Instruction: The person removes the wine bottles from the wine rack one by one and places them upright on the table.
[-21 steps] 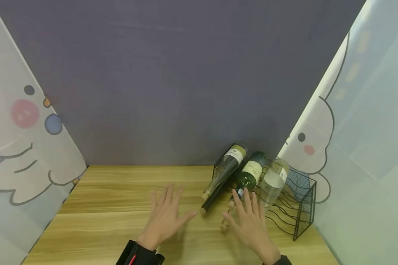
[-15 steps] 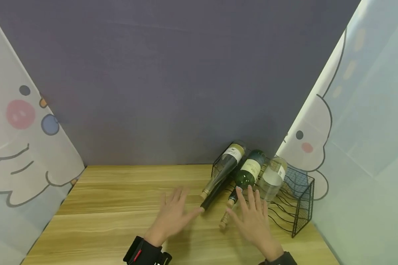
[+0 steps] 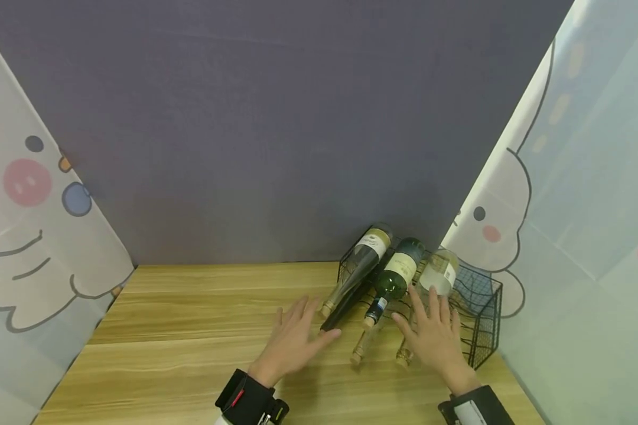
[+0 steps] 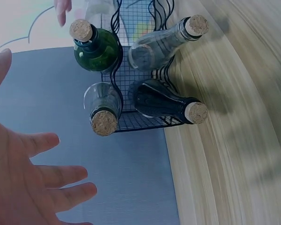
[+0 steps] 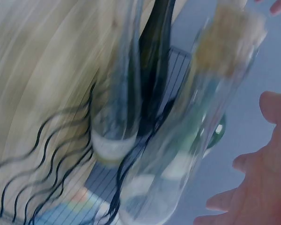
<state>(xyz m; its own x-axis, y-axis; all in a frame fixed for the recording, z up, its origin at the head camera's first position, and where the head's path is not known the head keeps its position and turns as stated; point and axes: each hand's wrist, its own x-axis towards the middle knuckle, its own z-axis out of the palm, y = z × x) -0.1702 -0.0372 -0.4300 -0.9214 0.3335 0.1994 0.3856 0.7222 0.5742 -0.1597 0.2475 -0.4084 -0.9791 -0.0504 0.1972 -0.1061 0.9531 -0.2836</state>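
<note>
My left hand (image 3: pixel 295 339), fingers spread, is left of the corked bottles; the left wrist view shows it apart from them. My right hand (image 3: pixel 436 339) is spread in front of a clear bottle (image 3: pixel 440 273), hiding part of it. In the right wrist view, a gap separates that hand from the blurred bottle. A wire rack (image 3: pixel 486 316) holds the bottles in two tiers. On top, a green bottle (image 3: pixel 401 268) lies between that clear bottle and another clear bottle (image 3: pixel 374 242) with a gold-topped label. Below are a dark bottle (image 4: pixel 161 101) and a third clear bottle (image 4: pixel 159 47).
The rack stands on a wood-grain table (image 3: pixel 191 330) at the back right. A grey panel (image 3: pixel 244 147) rises behind the table. Cartoon-printed curtains flank it on the left (image 3: pixel 26 236) and right (image 3: pixel 579 236).
My right hand has moved right, showing the neck of the clear bottle and more of the green one. My left hand has moved right, toward the bottle corks. The bottles stay in the rack.
</note>
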